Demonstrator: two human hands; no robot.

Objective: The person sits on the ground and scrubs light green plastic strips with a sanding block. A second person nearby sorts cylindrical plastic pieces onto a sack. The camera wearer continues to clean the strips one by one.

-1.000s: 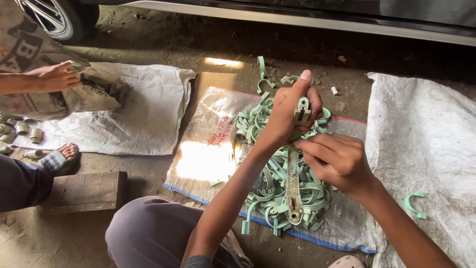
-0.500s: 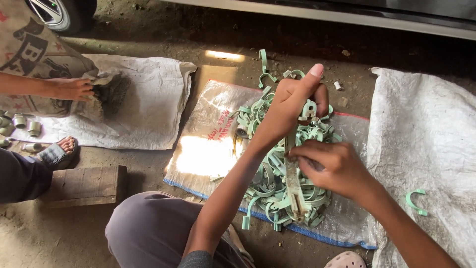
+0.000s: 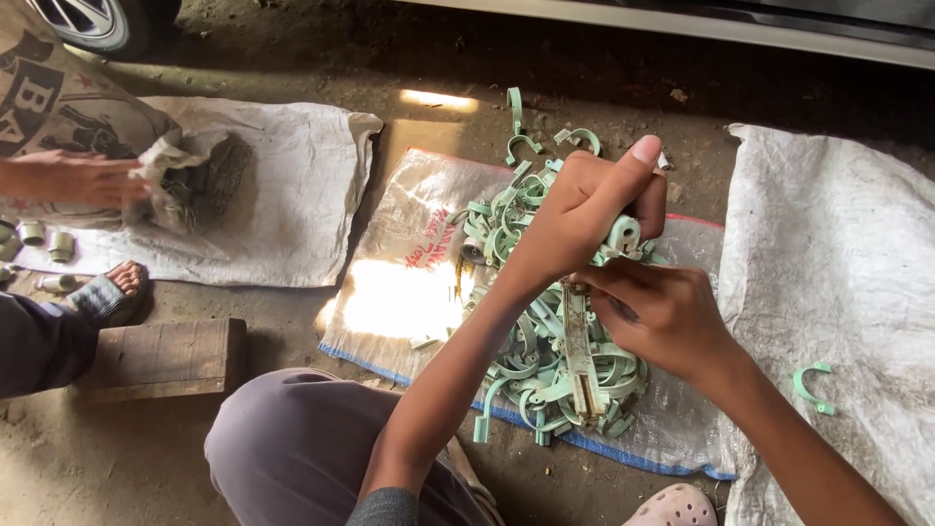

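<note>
A heap of pale green plastic clips [image 3: 545, 360] lies on a clear plastic sack [image 3: 419, 263] on the ground. Above the heap, my left hand [image 3: 584, 209] grips one green clip [image 3: 621, 236], thumb stretched upward. My right hand [image 3: 657, 317] is closed just below it, fingers on the same clip's lower end. A worn metal hand tool [image 3: 579, 360] lies lengthwise on the heap under my hands. One loose clip [image 3: 811, 386] rests alone on the white sack [image 3: 838, 263] to the right.
Another person's hand [image 3: 73, 178] holds open a printed sack [image 3: 185, 175] at the left, their sandalled foot [image 3: 112, 289] beside a wooden block [image 3: 161, 358]. Small pipe fittings [image 3: 39, 244] lie at the left edge. A car's tyre [image 3: 93, 19] and sill run along the top.
My hands have shifted slightly on the clip, staying above the heap. The other person's hand has moved left along the printed sack's mouth.
</note>
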